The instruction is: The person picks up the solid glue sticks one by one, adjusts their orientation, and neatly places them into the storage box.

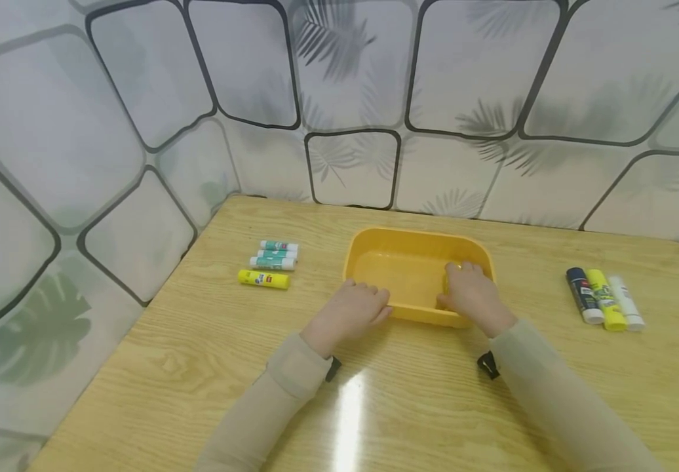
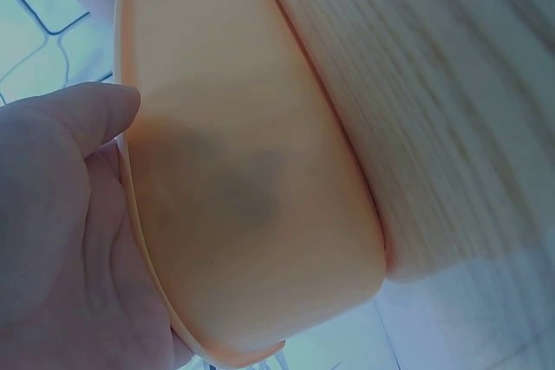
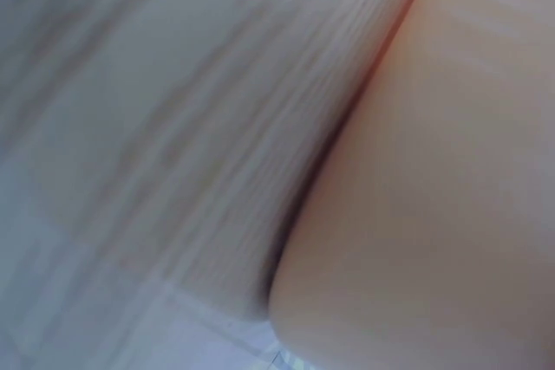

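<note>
A yellow plastic tray (image 1: 410, 282) stands on the wooden table. My left hand (image 1: 354, 311) grips its near rim at the left corner; in the left wrist view the thumb (image 2: 113, 110) lies on the outer wall and the fingers are behind the rim. My right hand (image 1: 469, 295) reaches inside the tray's right end, fingers curled round a bright yellow glue stick (image 1: 446, 283), mostly hidden by the hand. In the right wrist view only the tray's outer wall (image 3: 434, 214) and the table show, blurred.
Left of the tray lie several green-and-white glue sticks (image 1: 272, 263) and a yellow glue stick (image 1: 263, 279). To the right are a dark blue glue stick (image 1: 584, 295), a yellow one (image 1: 606, 299) and a white one (image 1: 625, 302). A patterned curtain (image 1: 351, 170) hangs behind the table.
</note>
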A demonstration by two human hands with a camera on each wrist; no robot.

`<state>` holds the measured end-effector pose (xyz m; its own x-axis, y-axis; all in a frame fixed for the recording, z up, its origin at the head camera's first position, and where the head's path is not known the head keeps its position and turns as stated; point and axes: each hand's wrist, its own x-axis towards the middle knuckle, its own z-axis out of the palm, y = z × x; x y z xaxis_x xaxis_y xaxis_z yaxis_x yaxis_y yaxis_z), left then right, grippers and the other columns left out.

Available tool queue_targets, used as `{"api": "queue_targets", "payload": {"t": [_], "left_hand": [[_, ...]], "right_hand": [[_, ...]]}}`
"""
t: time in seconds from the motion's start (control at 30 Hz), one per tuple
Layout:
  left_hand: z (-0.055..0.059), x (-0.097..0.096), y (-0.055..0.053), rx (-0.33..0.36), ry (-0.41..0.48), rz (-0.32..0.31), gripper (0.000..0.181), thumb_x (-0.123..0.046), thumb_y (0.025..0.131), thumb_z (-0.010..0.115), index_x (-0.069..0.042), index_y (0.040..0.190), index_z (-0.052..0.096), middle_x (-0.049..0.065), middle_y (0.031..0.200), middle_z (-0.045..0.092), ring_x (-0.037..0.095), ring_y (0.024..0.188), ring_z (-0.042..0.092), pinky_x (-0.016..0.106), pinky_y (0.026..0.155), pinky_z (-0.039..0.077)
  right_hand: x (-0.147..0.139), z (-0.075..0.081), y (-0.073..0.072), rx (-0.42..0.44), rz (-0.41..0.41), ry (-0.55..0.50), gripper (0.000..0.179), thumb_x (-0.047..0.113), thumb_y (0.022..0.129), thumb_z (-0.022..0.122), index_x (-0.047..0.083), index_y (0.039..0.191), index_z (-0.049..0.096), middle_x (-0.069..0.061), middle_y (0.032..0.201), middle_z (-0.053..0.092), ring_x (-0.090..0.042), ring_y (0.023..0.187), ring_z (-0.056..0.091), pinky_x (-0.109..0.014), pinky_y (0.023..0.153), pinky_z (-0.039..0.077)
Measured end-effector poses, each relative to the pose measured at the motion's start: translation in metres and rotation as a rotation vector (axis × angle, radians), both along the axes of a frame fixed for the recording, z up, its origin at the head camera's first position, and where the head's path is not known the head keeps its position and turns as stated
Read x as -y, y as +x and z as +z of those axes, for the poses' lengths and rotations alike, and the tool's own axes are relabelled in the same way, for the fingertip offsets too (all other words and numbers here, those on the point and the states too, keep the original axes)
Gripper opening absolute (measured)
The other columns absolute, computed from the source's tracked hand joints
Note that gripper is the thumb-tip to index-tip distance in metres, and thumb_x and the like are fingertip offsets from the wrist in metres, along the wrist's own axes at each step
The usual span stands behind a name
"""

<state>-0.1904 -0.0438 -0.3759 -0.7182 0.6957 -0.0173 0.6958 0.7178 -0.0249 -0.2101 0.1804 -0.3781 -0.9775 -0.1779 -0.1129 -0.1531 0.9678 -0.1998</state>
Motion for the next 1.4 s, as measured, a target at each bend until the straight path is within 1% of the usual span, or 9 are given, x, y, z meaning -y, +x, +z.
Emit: {"api": "queue_targets", "payload": {"t": [0.43,0.63,0.87,1.13,1.4], "left_hand": [[-0.0035,-0.0009,-0.0009,-0.009,0.014,0.003,0.026,-0.034,0.095,0.035,-0.015,0.084,0.049,-0.005,0.066,0.044,0.012,0.060,0.043,0.026,0.060,0.029],[-0.0028,-0.0010,-0.0009,-0.014,0.012,0.002,0.026,-0.034,0.095,0.035,-0.015,0.083,0.048,-0.005,0.066,0.044,0.012,0.060,0.042,0.026,0.060,0.029],[-0.0015,-0.0012,0.0002,-0.015,-0.004,0.004,0.027,-0.034,0.095,0.035,-0.015,0.083,0.048,-0.005,0.066,0.044,0.012,0.060,0.042,0.026,0.060,0.030],[-0.0013,-0.0012,0.0007,-0.008,-0.008,0.001,0.026,-0.034,0.095,0.035,-0.015,0.082,0.047,-0.005,0.066,0.043,0.012,0.060,0.042,0.025,0.060,0.029],[-0.0010,-0.0012,0.0007,-0.004,-0.007,0.005,0.026,-0.034,0.095,0.035,-0.015,0.082,0.048,-0.005,0.066,0.043,0.012,0.060,0.042,0.026,0.061,0.030]], "right_hand": [[-0.0010,0.0003,0.0014,-0.022,0.016,-0.008,0.060,0.022,0.076,0.066,-0.010,0.120,0.041,-0.035,0.111,0.040,-0.048,0.104,0.035,-0.055,0.076,0.037],[-0.0014,0.0002,0.0005,-0.019,0.019,-0.015,0.061,0.022,0.075,0.066,-0.010,0.121,0.040,-0.035,0.112,0.040,-0.048,0.105,0.035,-0.055,0.078,0.036],[-0.0012,0.0003,0.0011,-0.012,0.023,-0.027,0.061,0.023,0.075,0.066,-0.008,0.122,0.041,-0.035,0.114,0.038,-0.048,0.106,0.034,-0.055,0.076,0.037],[-0.0013,0.0006,0.0029,-0.044,0.041,-0.045,0.059,0.023,0.074,0.066,-0.009,0.118,0.044,-0.034,0.112,0.040,-0.047,0.103,0.036,-0.054,0.077,0.036],[-0.0015,0.0009,0.0012,-0.091,0.041,-0.066,0.055,0.022,0.077,0.063,-0.008,0.118,0.044,-0.032,0.111,0.041,-0.045,0.102,0.038,-0.054,0.080,0.035]]}}
